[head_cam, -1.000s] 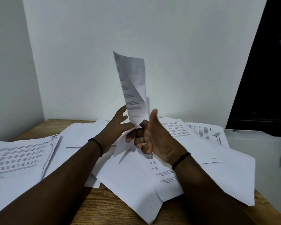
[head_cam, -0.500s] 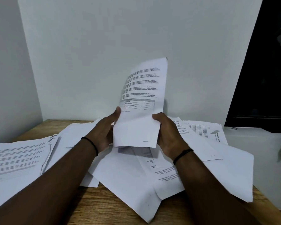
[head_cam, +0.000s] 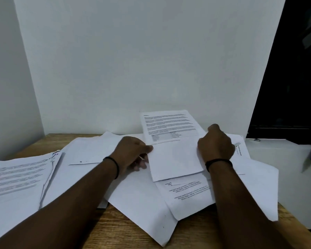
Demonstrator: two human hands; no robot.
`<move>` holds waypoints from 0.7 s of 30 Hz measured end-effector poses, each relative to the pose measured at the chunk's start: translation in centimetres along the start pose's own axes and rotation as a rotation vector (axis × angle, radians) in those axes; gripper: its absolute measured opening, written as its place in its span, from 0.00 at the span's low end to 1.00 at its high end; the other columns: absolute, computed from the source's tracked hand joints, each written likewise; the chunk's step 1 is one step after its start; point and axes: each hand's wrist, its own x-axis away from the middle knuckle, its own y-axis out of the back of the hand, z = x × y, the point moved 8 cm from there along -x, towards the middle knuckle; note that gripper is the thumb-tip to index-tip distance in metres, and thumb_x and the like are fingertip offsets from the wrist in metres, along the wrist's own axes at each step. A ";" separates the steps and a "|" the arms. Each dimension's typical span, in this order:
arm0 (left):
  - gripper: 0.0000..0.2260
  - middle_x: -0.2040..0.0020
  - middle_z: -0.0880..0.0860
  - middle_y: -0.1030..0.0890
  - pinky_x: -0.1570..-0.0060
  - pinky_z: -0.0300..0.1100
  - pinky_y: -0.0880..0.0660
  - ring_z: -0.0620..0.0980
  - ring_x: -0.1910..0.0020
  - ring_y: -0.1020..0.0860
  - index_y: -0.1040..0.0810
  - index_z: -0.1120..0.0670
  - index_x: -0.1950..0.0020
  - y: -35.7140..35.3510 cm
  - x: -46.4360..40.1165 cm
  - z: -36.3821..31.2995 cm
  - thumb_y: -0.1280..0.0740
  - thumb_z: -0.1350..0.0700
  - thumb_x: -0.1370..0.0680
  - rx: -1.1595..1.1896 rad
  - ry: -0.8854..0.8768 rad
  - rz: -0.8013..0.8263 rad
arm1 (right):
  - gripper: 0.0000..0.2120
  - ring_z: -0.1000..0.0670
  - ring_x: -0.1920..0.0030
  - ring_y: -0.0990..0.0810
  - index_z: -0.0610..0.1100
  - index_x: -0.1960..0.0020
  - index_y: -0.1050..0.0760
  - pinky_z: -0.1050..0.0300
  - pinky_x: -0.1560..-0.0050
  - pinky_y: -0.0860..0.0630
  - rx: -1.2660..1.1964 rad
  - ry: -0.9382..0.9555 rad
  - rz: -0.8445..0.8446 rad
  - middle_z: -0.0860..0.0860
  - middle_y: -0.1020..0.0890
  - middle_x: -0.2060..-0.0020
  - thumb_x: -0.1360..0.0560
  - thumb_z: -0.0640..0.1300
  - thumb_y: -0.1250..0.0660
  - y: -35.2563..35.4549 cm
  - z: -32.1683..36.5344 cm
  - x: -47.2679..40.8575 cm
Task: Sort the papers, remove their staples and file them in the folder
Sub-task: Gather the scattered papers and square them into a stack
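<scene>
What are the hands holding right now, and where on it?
Both hold one printed sheet above the paper pile. The left hand pinches its left edge, about midway. The right hand grips its right edge; the fingers there are hidden.

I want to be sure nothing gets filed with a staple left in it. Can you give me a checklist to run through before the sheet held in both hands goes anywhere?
1. Sheet secured: ok. The left hand grips the left edge of the printed sheet, the right hand its right edge.
2. Staple in this sheet: cannot tell; no staple shows, and its corners are too small to read.
3. Print facing up: ok.
4. Folder within reach: not ok; none is in view.
5. Staple remover at hand: not ok; none is in view.
6. Sorted place ready: cannot tell; the stack at left lies apart from the loose pile.
</scene>
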 end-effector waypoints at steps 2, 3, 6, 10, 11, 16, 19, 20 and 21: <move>0.13 0.68 0.60 0.19 0.74 0.40 0.29 0.53 0.75 0.25 0.25 0.63 0.63 -1.3 0.0 0.1 0.26 0.57 0.25 -0.181 -0.059 -0.016 | 0.15 0.37 0.38 0.27 0.42 0.38 0.27 0.48 0.41 0.33 0.130 0.025 -0.046 0.42 0.21 0.43 0.24 0.36 0.38 0.1 -0.3 0.0; 0.13 0.65 0.57 0.17 0.69 0.42 0.25 0.52 0.72 0.23 0.23 0.62 0.61 -1.7 -0.3 -0.1 0.26 0.54 0.25 -0.364 -0.106 -0.042 | 0.15 0.38 0.38 0.27 0.43 0.38 0.26 0.48 0.41 0.34 0.147 0.057 -0.041 0.43 0.21 0.43 0.24 0.37 0.38 -0.2 0.0 0.1; 0.13 0.51 0.46 0.19 0.55 0.41 0.30 0.49 0.50 0.21 0.20 0.48 0.48 -2.5 -0.2 -1.5 0.29 0.41 0.27 -0.909 -0.218 -0.205 | 0.15 0.42 0.36 0.25 0.49 0.36 0.23 0.49 0.37 0.33 0.057 0.192 0.125 0.47 0.20 0.39 0.22 0.50 0.35 -2.3 1.7 0.9; 0.14 0.49 0.45 0.19 0.56 0.41 0.36 0.49 0.45 0.22 0.20 0.45 0.47 -1.6 -0.7 -2.4 0.31 0.38 0.26 -0.954 -0.271 -0.304 | 0.23 0.45 0.33 0.26 0.52 0.36 0.26 0.47 0.34 0.33 0.169 0.231 0.419 0.51 0.22 0.36 0.25 0.63 0.35 -6.4 2.2 2.3; 0.14 0.50 0.46 0.20 0.56 0.41 0.35 0.49 0.45 0.22 0.20 0.45 0.48 -1.0 -0.8 -2.4 0.30 0.38 0.26 -0.941 -0.277 -0.311 | 0.22 0.44 0.34 0.26 0.52 0.38 0.26 0.46 0.34 0.32 0.212 0.238 0.450 0.51 0.21 0.37 0.26 0.64 0.35 -7.0 1.8 2.3; 0.29 0.37 0.47 0.23 0.37 0.47 0.31 0.50 0.36 0.26 0.25 0.42 0.35 2.7 -2.2 0.6 0.30 0.32 0.32 -0.984 -0.126 -0.196 | 0.19 0.45 0.32 0.27 0.49 0.35 0.25 0.48 0.32 0.32 0.175 0.293 0.544 0.50 0.23 0.34 0.22 0.55 0.33 -8.1 1.4 1.9; 0.35 0.29 0.44 0.28 0.31 0.48 0.35 0.47 0.30 0.30 0.28 0.40 0.31 3.4 -2.2 1.8 0.33 0.27 0.35 -0.962 -0.071 -0.079 | 0.16 0.45 0.32 0.28 0.52 0.34 0.24 0.48 0.29 0.35 0.124 0.374 0.562 0.51 0.23 0.33 0.20 0.45 0.38 -8.8 2.4 2.3; 0.35 0.28 0.43 0.29 0.30 0.48 0.35 0.47 0.29 0.30 0.28 0.39 0.31 3.3 -2.1 1.9 0.33 0.26 0.36 -0.948 -0.075 -0.046 | 0.17 0.45 0.32 0.28 0.53 0.34 0.24 0.48 0.29 0.35 0.145 0.410 0.575 0.51 0.23 0.33 0.20 0.42 0.40 -9.0 2.7 2.4; 0.35 0.28 0.43 0.29 0.29 0.47 0.35 0.47 0.29 0.31 0.28 0.38 0.32 3.1 -1.9 1.8 0.32 0.26 0.36 -0.941 -0.087 -0.018 | 0.19 0.45 0.32 0.28 0.54 0.33 0.25 0.48 0.29 0.36 0.175 0.440 0.583 0.51 0.23 0.32 0.20 0.39 0.42 -9.2 2.8 2.6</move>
